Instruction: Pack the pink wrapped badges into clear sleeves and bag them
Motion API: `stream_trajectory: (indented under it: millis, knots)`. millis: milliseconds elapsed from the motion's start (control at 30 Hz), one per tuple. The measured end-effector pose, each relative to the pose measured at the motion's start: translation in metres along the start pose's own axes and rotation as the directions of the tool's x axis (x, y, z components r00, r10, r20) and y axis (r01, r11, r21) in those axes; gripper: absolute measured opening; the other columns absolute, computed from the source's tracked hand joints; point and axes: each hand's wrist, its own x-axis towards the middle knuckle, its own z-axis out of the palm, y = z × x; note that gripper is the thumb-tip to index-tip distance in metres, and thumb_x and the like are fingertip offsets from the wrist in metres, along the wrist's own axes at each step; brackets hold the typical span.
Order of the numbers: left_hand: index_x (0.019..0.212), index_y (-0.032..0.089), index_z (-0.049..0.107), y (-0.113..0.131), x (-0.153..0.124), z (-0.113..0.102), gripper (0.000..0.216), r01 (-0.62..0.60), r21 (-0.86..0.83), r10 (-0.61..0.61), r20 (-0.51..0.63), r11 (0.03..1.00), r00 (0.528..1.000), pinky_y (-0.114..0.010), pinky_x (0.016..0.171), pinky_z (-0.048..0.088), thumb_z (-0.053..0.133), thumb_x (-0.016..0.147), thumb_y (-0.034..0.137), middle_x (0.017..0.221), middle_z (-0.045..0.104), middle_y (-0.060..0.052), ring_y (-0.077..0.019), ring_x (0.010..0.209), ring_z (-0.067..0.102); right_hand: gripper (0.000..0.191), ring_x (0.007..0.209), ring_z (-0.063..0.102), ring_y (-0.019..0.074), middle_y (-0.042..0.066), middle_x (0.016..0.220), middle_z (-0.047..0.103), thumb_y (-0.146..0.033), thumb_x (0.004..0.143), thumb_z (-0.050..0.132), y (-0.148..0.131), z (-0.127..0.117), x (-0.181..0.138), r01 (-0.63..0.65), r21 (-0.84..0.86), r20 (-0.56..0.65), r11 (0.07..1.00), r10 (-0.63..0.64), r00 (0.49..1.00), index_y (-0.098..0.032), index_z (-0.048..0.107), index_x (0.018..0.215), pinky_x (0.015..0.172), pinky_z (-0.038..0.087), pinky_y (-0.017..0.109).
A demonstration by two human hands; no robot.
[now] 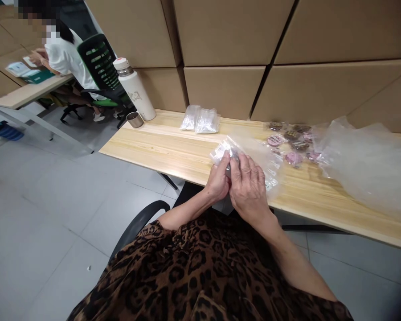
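Observation:
Near the table's front edge, my left hand [218, 182] is closed on a small clear plastic bag [224, 148], thumb on top. My right hand [249, 185] lies against it from the other side, its fingers pressed over the bag. Something greyish shows between the hands, too covered to name. Just right of my hands, flat clear plastic bags [273, 167] with printed marks are spread out, partly under the right hand. Beyond them lie several small round pink and brown pieces [293, 158] in clear wrappers.
Two clear packets [207, 121] lie at the table's back. A white bottle [137, 91] and a metal cup [134, 119] stand at the left end. A large clear plastic bag [370, 165] covers the right side. Cardboard boxes [223, 89] wall the back. Another person [65, 55] sits far left.

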Motion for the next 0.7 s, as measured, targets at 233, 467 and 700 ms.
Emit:
stream_trajectory:
  millis: [233, 467, 700]
  knots:
    - [0.105, 0.019, 0.083, 0.011, -0.008, -0.023, 0.034, -0.133, 0.146, 0.095, 0.238, 0.98, 0.967, -0.038, 0.13, 0.04, 0.091, 0.084, 0.044, 0.12, 0.083, -0.009, -0.0297, 0.144, 0.063, 0.065, 0.154, 0.054, 0.0388, 0.026, 0.165, 0.054, -0.013, 0.108, 0.036, 0.024, 0.003, 0.008, 0.065, 0.096, -0.111, 0.993, -0.054, 0.992, -0.014, 0.037, 0.173, 0.123, 0.049, 0.065]
    - [0.126, 0.029, 0.079, 0.032, -0.017, -0.027, 0.075, -0.037, 0.143, -0.021, 0.381, 0.989, 0.924, -0.045, 0.126, 0.044, 0.107, 0.058, 0.044, 0.144, 0.075, -0.008, -0.033, 0.145, 0.062, 0.06, 0.138, 0.069, 0.0291, 0.014, 0.155, 0.067, -0.016, 0.107, 0.051, 0.025, -0.047, 0.007, 0.086, 0.378, -0.003, 0.922, -0.092, 0.996, -0.026, 0.046, 0.166, 0.113, 0.062, 0.049]
    - [0.096, 0.017, 0.082, 0.028, -0.015, -0.03, 0.066, 0.013, 0.217, -0.103, 0.406, 0.976, 0.908, -0.044, 0.104, 0.057, 0.104, 0.054, 0.064, 0.101, 0.083, -0.012, -0.0319, 0.109, 0.076, 0.04, 0.073, 0.068, 0.0183, 0.002, 0.089, 0.075, -0.058, 0.086, 0.084, 0.036, -0.053, 0.03, -0.383, 0.759, 0.322, 0.526, 0.207, 0.924, -0.023, 0.073, 0.103, 0.062, 0.058, 0.03]
